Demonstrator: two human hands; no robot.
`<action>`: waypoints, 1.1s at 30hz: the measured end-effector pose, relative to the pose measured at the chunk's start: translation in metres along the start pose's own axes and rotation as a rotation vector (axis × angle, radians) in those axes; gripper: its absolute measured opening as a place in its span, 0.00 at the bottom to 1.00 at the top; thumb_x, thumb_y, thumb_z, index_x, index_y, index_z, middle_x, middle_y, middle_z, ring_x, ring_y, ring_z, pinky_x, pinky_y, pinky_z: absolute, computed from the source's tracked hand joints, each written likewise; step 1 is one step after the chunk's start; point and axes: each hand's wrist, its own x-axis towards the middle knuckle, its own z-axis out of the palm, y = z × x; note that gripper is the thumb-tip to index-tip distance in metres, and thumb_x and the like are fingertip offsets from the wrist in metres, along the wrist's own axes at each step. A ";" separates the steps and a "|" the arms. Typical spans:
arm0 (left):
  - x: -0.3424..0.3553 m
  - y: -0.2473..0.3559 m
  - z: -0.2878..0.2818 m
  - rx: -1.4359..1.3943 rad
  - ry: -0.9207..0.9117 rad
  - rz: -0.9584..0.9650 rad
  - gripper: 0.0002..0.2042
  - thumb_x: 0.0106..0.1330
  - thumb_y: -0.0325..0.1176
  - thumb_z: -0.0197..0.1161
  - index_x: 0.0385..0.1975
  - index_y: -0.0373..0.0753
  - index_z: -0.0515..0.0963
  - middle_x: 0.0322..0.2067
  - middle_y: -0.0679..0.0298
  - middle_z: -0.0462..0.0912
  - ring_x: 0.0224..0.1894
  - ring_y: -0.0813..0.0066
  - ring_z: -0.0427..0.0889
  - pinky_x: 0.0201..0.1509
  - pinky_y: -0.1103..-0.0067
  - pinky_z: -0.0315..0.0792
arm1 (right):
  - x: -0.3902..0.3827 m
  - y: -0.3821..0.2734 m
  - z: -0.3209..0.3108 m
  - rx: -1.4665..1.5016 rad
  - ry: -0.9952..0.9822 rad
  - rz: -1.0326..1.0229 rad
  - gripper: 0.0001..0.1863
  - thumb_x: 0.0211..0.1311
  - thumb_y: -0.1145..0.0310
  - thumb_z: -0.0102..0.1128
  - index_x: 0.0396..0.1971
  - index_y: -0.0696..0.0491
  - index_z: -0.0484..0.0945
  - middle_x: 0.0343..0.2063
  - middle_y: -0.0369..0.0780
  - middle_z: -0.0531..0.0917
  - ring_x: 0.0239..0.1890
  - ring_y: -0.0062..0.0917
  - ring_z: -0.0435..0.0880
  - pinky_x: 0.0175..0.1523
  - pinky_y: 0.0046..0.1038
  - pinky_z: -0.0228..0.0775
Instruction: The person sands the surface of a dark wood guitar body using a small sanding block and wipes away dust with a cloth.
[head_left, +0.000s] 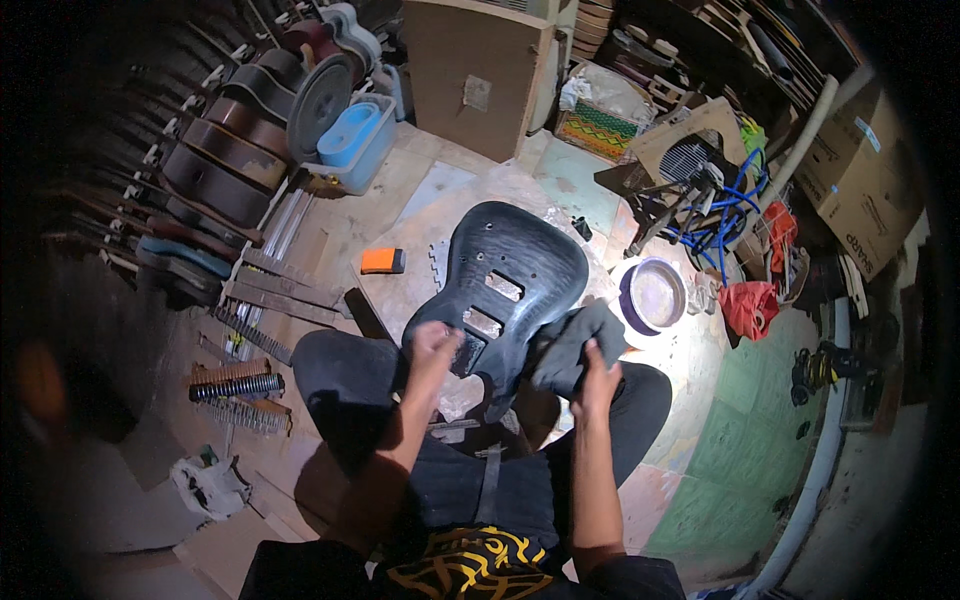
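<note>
A dark grey electric guitar body point(512, 258) with rectangular cut-outs and small holes lies between my knees, its narrower end toward me. My left hand point(434, 348) is at the body's near left edge with fingers curled together. What they hold, if anything, is hidden. In my right hand point(597, 382) is a dark grey cloth point(575, 345), bunched up and hanging beside the body's right edge. The fingers wrap round the cloth's near side. Part of the guitar body's near end is in shadow.
An orange box-shaped item point(382, 261) lies left of the body. A round purple-rimmed basin point(653, 296) stands to the right. Several guitars point(225, 165) line the left side, near a blue tub point(362, 150). Coiled blue hose point(722, 215) and a cardboard box point(865, 185) are at right.
</note>
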 end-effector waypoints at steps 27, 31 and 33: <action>0.039 -0.047 -0.004 -0.569 0.606 -0.200 0.46 0.72 0.71 0.36 0.71 0.30 0.52 0.72 0.48 0.52 0.75 0.55 0.51 0.77 0.70 0.43 | 0.055 0.103 0.202 -1.415 -0.654 -1.013 0.37 0.66 0.51 0.59 0.70 0.54 0.65 0.73 0.52 0.61 0.75 0.51 0.57 0.75 0.55 0.47; 0.043 -0.066 -0.003 -0.823 0.571 -0.207 0.52 0.68 0.76 0.33 0.77 0.34 0.39 0.78 0.47 0.42 0.80 0.52 0.41 0.81 0.66 0.37 | -0.011 0.174 0.180 -1.405 -1.113 -1.160 0.37 0.60 0.55 0.65 0.69 0.51 0.68 0.73 0.50 0.62 0.75 0.51 0.56 0.76 0.55 0.45; 0.032 -0.011 0.000 -0.833 0.751 -0.363 0.51 0.69 0.75 0.36 0.77 0.35 0.45 0.77 0.49 0.44 0.79 0.59 0.44 0.79 0.69 0.40 | -0.015 0.158 0.182 -1.313 -1.152 -1.028 0.38 0.59 0.55 0.66 0.69 0.51 0.68 0.73 0.49 0.62 0.75 0.51 0.56 0.76 0.55 0.44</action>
